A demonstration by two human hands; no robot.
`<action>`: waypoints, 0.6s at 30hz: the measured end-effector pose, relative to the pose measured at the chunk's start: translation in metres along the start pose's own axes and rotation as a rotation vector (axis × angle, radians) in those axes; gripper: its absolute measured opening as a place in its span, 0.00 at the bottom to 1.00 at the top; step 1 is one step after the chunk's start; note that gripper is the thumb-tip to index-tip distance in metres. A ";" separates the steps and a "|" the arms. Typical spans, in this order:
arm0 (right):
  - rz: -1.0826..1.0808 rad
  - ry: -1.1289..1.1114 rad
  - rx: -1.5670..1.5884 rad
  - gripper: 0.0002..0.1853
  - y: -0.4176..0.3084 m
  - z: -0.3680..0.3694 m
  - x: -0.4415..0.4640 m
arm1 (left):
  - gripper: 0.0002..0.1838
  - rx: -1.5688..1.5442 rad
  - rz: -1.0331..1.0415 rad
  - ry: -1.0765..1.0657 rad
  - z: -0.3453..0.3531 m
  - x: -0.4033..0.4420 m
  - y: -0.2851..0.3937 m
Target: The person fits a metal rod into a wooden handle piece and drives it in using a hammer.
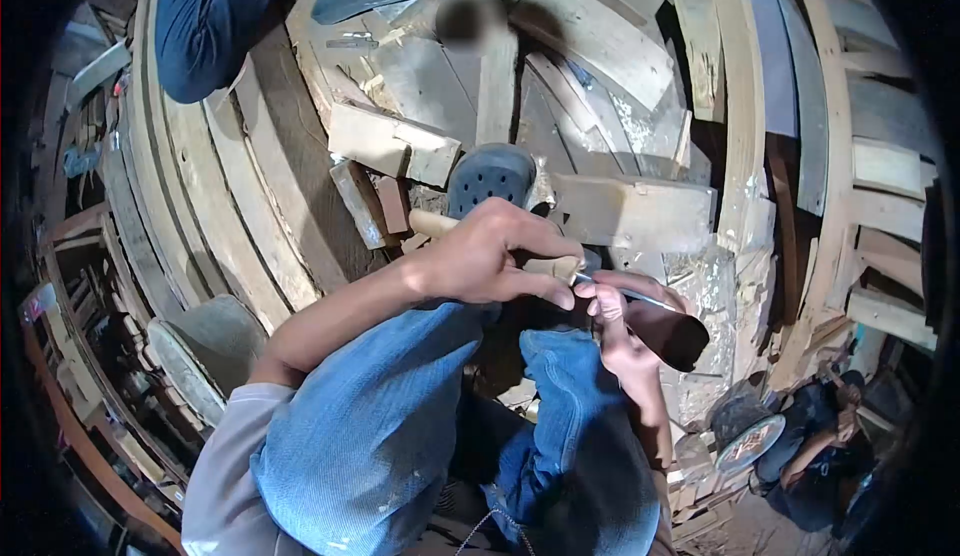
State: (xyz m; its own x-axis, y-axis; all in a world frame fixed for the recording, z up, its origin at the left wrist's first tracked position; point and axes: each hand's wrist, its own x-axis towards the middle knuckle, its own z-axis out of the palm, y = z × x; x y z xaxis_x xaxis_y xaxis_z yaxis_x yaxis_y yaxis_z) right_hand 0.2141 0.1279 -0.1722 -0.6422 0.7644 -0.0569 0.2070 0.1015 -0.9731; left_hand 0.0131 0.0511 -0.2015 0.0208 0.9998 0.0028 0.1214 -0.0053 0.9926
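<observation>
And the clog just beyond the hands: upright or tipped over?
Upright: the clog shows its holed top facing up, though the left hand hides its near end.

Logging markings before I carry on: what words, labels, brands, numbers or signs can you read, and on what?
None can be read anywhere.
Wooden piece in the left hand: no lettering visible.
Pale patch at far left: too small and blurred to tell.
</observation>
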 end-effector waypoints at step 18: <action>0.327 0.183 0.027 0.12 -0.011 0.002 0.002 | 0.22 -0.136 -0.232 -0.034 0.001 0.001 -0.001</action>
State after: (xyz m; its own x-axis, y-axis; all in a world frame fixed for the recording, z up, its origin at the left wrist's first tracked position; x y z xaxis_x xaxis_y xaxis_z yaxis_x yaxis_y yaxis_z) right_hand 0.2090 0.1269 -0.1624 -0.4027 0.8548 -0.3273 0.3584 -0.1818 -0.9157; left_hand 0.0137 0.0521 -0.2030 0.0415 0.9727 -0.2282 -0.0073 0.2287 0.9735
